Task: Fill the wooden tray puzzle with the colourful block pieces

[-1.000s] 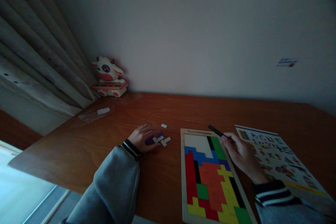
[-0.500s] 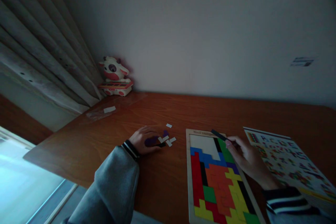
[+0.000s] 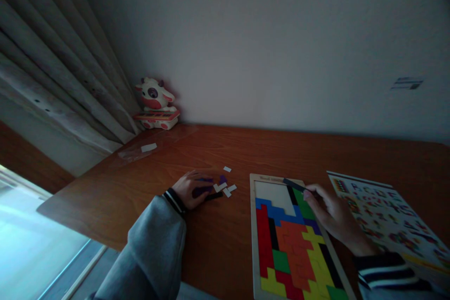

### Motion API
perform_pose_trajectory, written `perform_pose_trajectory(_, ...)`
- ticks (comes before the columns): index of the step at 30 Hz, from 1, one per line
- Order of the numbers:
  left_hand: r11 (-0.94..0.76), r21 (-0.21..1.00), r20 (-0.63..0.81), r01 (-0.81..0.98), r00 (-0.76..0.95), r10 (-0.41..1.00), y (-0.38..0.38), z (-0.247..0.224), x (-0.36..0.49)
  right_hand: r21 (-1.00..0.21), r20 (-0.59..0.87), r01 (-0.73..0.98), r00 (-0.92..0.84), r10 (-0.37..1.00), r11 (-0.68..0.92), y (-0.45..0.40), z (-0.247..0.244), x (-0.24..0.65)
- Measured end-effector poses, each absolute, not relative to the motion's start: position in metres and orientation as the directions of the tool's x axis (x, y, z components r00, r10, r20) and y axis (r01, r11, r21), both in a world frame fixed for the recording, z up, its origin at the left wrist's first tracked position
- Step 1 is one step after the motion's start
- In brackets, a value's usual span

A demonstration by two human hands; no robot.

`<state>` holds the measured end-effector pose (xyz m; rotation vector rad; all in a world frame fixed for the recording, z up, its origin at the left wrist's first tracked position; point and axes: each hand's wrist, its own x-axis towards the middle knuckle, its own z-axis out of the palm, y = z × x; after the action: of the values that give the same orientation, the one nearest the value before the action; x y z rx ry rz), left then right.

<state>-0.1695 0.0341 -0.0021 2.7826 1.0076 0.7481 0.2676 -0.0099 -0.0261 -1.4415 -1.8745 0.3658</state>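
My right hand (image 3: 330, 213) pinches one end of a long black puzzle bar (image 3: 293, 184) between thumb and fingers. The bar is above the top edge of a wooden puzzle tray (image 3: 252, 234), filled mostly with coloured block pieces and bare wood at its upper left. Left of the tray, my left hand (image 3: 190, 190) rests on the table with its fingers apart over purple pieces (image 3: 203, 191). A black piece (image 3: 214, 196) lies by its thumb. White pieces (image 3: 221, 187) and another purple piece (image 3: 223, 179) lie just right of the fingers.
A printed pattern sheet (image 3: 383, 215) lies right of the tray, partly under my right forearm. At the table's back left sits a toy cow with a keyboard (image 3: 158, 103). A clear plastic bag (image 3: 130, 153) lies near the left edge, beside a curtain (image 3: 59, 56).
My left hand has drawn slightly back and its thumb has come off the black piece, which shows more fully. The bar in my right hand has dipped slightly toward the tray.
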Motion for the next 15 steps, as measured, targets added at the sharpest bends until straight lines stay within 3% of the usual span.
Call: perform_pose_trajectory(15, -0.762, 0.263, 0.457, 0.591, 0.619, 0.638, 0.056, -0.023, -0.176, -0.615, 0.361, 0.719, -0.109, 0.926, 0.324, -0.012, -0.022, 0.265)
